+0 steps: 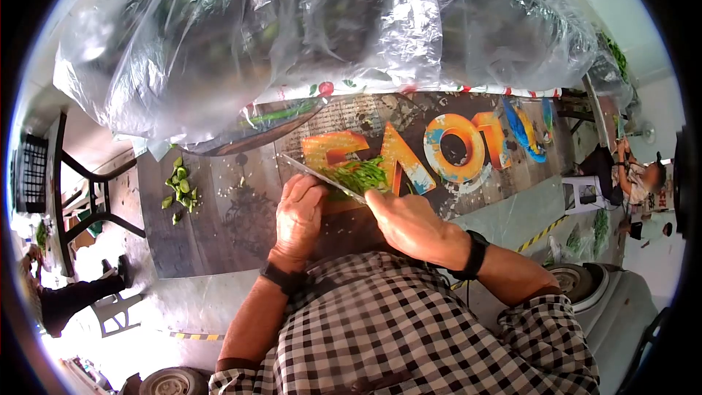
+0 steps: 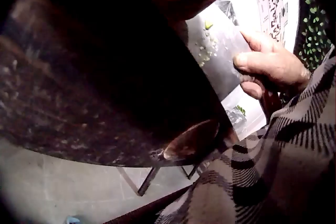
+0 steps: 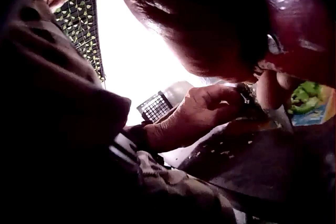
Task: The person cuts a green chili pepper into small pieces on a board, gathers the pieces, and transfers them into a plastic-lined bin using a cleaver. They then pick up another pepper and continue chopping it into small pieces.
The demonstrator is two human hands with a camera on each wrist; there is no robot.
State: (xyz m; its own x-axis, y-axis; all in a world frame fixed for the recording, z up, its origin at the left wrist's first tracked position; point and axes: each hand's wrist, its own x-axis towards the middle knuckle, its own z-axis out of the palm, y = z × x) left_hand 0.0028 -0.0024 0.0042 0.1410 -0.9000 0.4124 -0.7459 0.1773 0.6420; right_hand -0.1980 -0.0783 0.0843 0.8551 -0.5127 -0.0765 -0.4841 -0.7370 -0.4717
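In the head view the right hand (image 1: 413, 228) grips the handle end of a wide knife (image 1: 322, 177), its blade slanting up to the left. Behind the blade lies a heap of cut green vegetable (image 1: 362, 175) on the dark printed tabletop (image 1: 219, 241). At the blade's near side the left hand (image 1: 300, 212) has its fingers bent down; whether they hold a piece is hidden. The left wrist view shows the blade (image 2: 215, 45) with small bits stuck to it and the right hand (image 2: 273, 64) round its handle. In the right wrist view the left hand (image 3: 194, 116) is beside the work.
Small green pieces (image 1: 180, 186) lie on the table's left part. Clear plastic sheeting (image 1: 329, 29) covers a bulky load along the far side. A white stool (image 1: 585, 194) and a seated person (image 1: 636, 175) are at the right; a dark metal frame (image 1: 99, 194) stands at the left.
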